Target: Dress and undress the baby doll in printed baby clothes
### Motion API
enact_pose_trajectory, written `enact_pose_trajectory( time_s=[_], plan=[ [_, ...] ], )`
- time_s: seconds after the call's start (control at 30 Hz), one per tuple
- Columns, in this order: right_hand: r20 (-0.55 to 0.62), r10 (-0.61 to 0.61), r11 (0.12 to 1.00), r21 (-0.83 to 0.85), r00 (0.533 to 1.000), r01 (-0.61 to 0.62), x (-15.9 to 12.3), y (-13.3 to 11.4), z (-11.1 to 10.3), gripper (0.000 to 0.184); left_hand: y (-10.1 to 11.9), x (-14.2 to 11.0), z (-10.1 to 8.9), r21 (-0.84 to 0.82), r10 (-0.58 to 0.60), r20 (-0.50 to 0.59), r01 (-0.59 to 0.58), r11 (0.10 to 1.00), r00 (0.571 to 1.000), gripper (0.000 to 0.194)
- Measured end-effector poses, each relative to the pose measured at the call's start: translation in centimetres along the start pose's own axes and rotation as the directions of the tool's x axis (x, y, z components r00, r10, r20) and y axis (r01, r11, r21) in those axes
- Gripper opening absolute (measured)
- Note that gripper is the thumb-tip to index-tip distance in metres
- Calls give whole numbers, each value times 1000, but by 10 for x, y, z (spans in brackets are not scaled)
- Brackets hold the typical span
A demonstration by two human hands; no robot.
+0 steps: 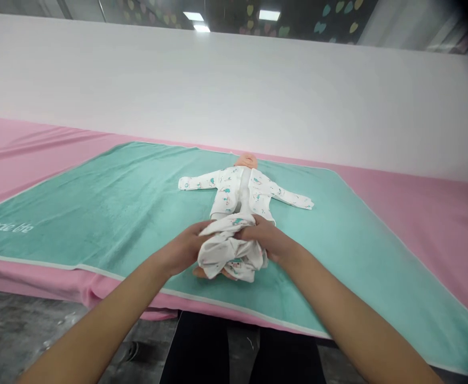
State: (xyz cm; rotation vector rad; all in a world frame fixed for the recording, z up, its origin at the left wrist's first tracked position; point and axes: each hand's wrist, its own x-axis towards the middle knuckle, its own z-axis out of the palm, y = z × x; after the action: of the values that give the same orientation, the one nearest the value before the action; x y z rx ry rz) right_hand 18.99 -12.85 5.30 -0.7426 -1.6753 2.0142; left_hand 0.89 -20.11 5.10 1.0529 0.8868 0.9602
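A baby doll (247,159) lies on its back on a green towel (137,197), head away from me. It wears a white printed baby jacket (226,191), parted down the front, with both sleeves spread outward. Over the doll's legs is a bunched pair of white printed baby pants (229,255). My left hand (191,242) grips the pants at their left side, and my right hand (263,234) grips them at the right, its fingers partly inside the folds. The doll's feet show below the cloth; most of its legs are hidden.
The green towel lies over a pink cover (429,218) that hangs past the table's front edge. A white wall panel (234,90) rises behind, with dark glass above it. My legs (201,346) are close to the front edge, above a grey floor.
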Motion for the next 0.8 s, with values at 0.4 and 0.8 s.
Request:
enact_pose_trajectory(
  time_s=[0.4, 0.8],
  plan=[
    [204, 49, 983, -183, 978, -11, -10, -10, 6, 37, 5, 3, 4, -9, 118, -245, -124, 992, 962, 12],
    [-122, -110, 993, -50, 986, 104, 4, 5, 3, 28, 8, -10, 21, 490, 88, -233, 39, 871, 969, 42]
  ],
)
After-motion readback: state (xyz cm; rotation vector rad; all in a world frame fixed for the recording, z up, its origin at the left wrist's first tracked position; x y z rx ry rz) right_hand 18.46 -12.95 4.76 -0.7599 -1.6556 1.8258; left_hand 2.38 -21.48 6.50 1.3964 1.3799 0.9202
